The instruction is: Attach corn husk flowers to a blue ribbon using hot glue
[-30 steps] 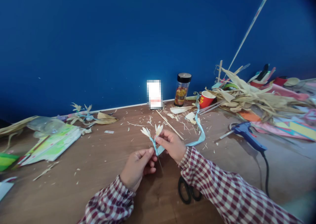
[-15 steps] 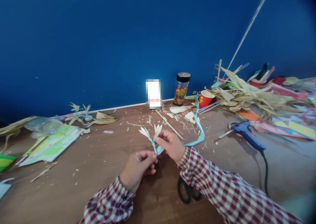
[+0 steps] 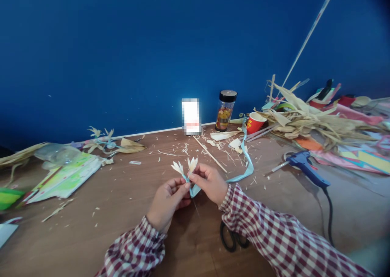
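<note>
Left hand (image 3: pixel 167 201): grip pinched closed on stem of the flower (image 3: pixel 184 175). Right hand (image 3: pixel 211 183): grip pinched closed too, at base of right bloom (image 3: pixel 192 165). Flower between both, petals jutting beyond; blue ribbon (image 3: pixel 250 165) loops along bench (image 3: pixel 122 220).

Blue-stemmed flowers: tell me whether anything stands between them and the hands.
Nothing visible does: the left hand and right hand both have fingers on the blue-stemmed flowers. The loose blue ribbon lies beyond the right hand, on its far side, not between.
</note>
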Demonstrator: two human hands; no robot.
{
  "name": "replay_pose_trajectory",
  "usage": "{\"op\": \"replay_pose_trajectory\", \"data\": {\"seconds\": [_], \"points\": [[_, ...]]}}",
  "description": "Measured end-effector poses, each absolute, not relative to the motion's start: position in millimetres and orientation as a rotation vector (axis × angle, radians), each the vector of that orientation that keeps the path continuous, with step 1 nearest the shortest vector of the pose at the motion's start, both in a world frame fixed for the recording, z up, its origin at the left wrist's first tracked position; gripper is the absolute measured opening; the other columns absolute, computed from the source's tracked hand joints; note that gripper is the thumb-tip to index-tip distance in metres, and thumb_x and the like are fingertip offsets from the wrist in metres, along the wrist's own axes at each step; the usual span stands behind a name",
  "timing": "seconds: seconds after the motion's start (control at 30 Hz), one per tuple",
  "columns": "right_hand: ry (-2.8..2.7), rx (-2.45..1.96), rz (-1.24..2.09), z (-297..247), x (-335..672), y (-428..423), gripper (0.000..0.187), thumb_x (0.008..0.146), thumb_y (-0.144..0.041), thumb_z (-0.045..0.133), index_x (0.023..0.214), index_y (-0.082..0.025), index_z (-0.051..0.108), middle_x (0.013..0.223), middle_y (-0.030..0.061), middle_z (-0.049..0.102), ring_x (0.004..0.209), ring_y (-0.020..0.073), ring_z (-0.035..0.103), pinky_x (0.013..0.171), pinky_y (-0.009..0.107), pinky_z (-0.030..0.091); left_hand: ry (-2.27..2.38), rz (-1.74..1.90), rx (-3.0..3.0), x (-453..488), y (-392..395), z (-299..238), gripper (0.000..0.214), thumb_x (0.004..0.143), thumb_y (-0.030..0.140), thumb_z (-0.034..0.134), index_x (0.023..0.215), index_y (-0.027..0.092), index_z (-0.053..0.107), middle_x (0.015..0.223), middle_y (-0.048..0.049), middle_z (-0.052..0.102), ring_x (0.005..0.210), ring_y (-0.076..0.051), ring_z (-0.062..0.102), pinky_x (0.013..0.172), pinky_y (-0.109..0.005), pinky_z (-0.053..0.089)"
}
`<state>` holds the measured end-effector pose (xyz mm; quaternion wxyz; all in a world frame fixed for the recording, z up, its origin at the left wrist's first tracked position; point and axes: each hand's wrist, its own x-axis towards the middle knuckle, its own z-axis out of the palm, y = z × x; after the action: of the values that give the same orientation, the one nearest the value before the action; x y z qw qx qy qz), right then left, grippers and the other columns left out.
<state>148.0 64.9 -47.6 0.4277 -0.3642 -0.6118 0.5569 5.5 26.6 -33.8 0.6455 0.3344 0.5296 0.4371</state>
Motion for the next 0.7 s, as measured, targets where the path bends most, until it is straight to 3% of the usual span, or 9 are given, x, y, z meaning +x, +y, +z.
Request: {"op": "replay_pose_trajectory", "data": {"seconds": [0.1, 0.23, 0.37, 0.53, 0.7], "points": [[-1.601, -0.964, 1.325, -45, 148, 63, 0.014, 0.078, -0.029, 0.054, 0.079, -0.016, 0.057, 0.07, -0.0008, 0.055, 0.065, 0.0097, 0.051, 0.061, 0.021, 0.042, 1.203, 0.996, 0.709, 6, 27, -37, 0.032, 0.057, 0.028, 0.073, 0.082, 0.013, 0.06, 0.064, 0.0007, 0.06, 0.054, -0.007, 0.054, 0.052, -0.018, 0.049], [-1.597, -1.101, 1.472, -47, 150, 63, 0.024, 0.079, -0.038, 0.051, 0.088, -0.016, 0.056, 0.07, 0.0008, 0.058, 0.051, 0.0071, 0.048, 0.043, 0.017, 0.037, 1.237, 1.071, 0.705, 1, 30, -36, 0.031, 0.057, 0.028, 0.073, 0.08, 0.013, 0.06, 0.062, 0.0015, 0.061, 0.05, -0.005, 0.053, 0.05, -0.016, 0.047], [-1.677, -1.14, 1.703, -50, 149, 61, 0.034, 0.08, -0.046, 0.044, 0.075, -0.015, 0.055, 0.064, 0.0011, 0.058, 0.044, 0.0054, 0.046, 0.036, 0.014, 0.034, 1.238, 1.126, 0.739, -3, 33, -36, 0.028, 0.059, 0.029, 0.072, 0.078, 0.014, 0.057, 0.061, 0.0027, 0.061, 0.051, -0.006, 0.054, 0.052, -0.016, 0.047], [-1.565, -1.151, 1.822, -49, 149, 61, 0.024, 0.079, -0.039, 0.048, 0.074, -0.016, 0.052, 0.061, -0.0016, 0.055, 0.043, 0.0053, 0.046, 0.038, 0.016, 0.038, 1.243, 1.097, 0.754, -2, 31, -36, 0.028, 0.062, 0.03, 0.07, 0.079, 0.015, 0.055, 0.069, 0.0001, 0.064, 0.061, -0.01, 0.059, 0.056, -0.021, 0.049], [-1.721, -1.143, 1.681, -46, 152, 64, 0.018, 0.077, -0.029, 0.049, 0.068, -0.015, 0.054, 0.052, -0.0049, 0.047, 0.04, 0.0039, 0.035, 0.038, 0.016, 0.026, 1.255, 1.093, 0.758, 0, 29, -36, 0.03, 0.06, 0.03, 0.07, 0.08, 0.015, 0.055, 0.066, -0.0003, 0.064, 0.06, -0.011, 0.059, 0.055, -0.022, 0.049]]}}
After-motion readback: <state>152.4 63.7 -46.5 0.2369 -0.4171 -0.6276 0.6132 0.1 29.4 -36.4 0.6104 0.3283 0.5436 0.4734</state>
